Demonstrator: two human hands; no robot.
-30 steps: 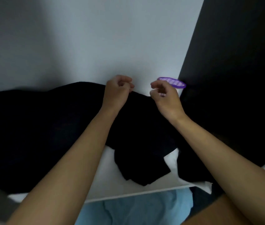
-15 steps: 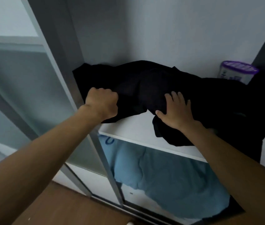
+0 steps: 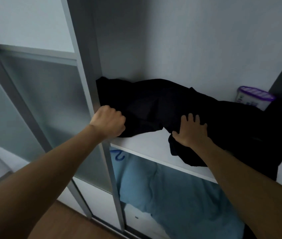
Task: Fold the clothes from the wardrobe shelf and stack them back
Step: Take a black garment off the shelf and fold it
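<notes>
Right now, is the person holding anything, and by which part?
The left hand grips the black garment by its front left edge. The right hand only rests flat on its middle, fingers spread, gripping nothing.

Black garment point(image 3: 154, 107): soft cloth, matt, rumpled into loose folds; blue fabric point(image 3: 171, 192) under the shelf point(image 3: 145, 145): paler cloth, matt and creased. Shelf: white board, smooth, with a flat low sheen; door frame point(image 3: 85, 66): grey metal, satin finish, set with frosted panels point(image 3: 47, 104), translucent and smooth. Container point(image 3: 250, 103): white plastic, topped by a purple perforated plastic lid point(image 3: 256, 94), slightly glossy; floor point(image 3: 67, 221): brown wood-look surface, smooth.
</notes>
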